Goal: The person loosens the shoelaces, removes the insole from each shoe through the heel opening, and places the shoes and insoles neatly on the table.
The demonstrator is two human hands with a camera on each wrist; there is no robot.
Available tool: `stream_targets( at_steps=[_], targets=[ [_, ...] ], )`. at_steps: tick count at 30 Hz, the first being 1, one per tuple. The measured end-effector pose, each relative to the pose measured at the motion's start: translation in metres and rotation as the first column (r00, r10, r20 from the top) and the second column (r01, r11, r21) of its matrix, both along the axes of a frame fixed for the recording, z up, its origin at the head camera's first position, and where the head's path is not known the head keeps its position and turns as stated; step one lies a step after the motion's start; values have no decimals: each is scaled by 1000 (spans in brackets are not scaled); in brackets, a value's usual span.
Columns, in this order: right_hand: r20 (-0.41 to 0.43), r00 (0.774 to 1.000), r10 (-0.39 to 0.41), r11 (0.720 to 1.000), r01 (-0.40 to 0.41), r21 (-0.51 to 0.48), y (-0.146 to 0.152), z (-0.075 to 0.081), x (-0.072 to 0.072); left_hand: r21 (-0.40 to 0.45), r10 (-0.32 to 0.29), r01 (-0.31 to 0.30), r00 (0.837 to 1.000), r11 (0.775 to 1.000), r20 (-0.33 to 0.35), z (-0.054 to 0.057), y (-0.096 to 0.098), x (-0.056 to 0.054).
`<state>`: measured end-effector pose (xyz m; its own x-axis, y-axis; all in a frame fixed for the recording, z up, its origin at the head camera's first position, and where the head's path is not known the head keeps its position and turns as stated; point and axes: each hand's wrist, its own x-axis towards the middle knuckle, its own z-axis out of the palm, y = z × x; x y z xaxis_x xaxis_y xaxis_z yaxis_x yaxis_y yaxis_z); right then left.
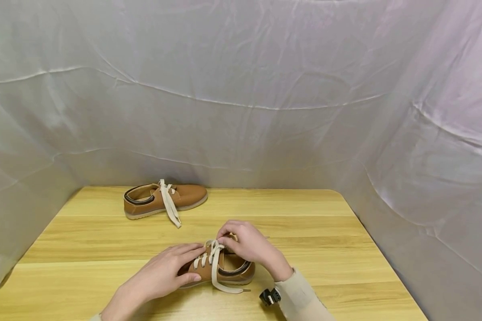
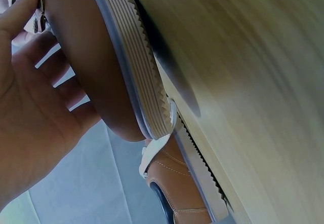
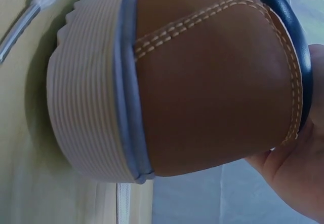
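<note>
Near the front of the table stands a brown shoe (image 1: 205,269) with off-white laces, its toe to the left and its heel to the right. My left hand (image 1: 166,269) grips the toe part, thumb on the near side and fingers over the top. In the left wrist view the fingers (image 2: 66,89) reach around the far side of the toe. My right hand (image 1: 247,243) pinches the shoelace (image 1: 215,249) at the top of the tongue. One lace end hangs over the near side onto the table. From the right wrist, the stitched heel (image 3: 212,82) fills the view.
A matching brown shoe (image 1: 189,196) lies farther back on the left, toe to the right, its lace trailing onto the wooden table (image 1: 305,218). Grey cloth (image 1: 241,133) hangs behind and at both sides. A small black device (image 1: 270,296) sits at my right wrist.
</note>
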<state>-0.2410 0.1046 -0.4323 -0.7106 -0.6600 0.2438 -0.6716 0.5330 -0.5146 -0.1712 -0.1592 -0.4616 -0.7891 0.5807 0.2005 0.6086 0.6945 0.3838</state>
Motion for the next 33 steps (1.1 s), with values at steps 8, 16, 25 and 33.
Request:
stream_targets(
  at_steps=[8, 16, 25, 33],
  targets=[
    [-32, 997, -73, 990, 68, -124, 9, 2, -5, -1, -5, 5, 1000, 1000, -4, 0, 0, -1],
    [-93, 988, -125, 975, 104, -198, 17, 4, -11, 4, -8, 8, 1000, 1000, -15, 0, 0, -1],
    [-38, 996, -80, 994, 77, -83, 19, 3, -12, 2, 5, -5, 1000, 1000, 15, 1, 1, 0],
    [-6, 998, -55, 997, 54, -48, 14, 3, -10, -1, 6, -6, 1000, 1000, 15, 1, 1, 0]
  ],
)
